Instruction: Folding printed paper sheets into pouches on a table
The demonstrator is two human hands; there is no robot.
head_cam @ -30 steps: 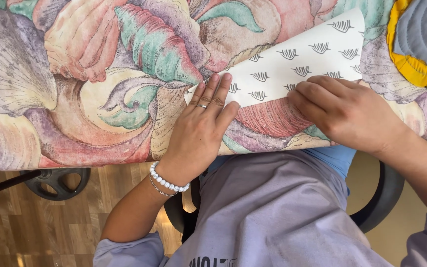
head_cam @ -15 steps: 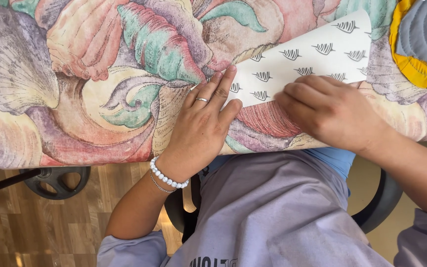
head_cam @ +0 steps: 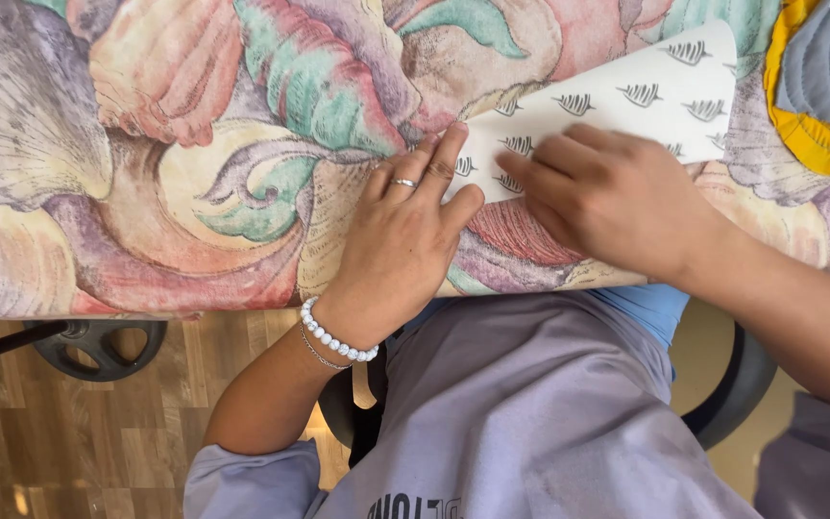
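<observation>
While the head view looks straight down, the left hand [head_cam: 401, 245] lies flat and open on the tablecloth [head_cam: 146, 192], fingertips pinning the white patterned paper [head_cam: 626, 96] at its lower-left end, apparently to stop it sliding. At three o'clock from it, the right hand [head_cam: 617, 197] presses loosely curled fingers on the sheet, gripping nothing.

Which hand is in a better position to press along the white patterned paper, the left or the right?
Probably the right hand: it already lies on the white patterned paper, fingers flat across it. The left hand rests mostly on the floral tablecloth, only its fingertips touching the paper's near corner.
</observation>
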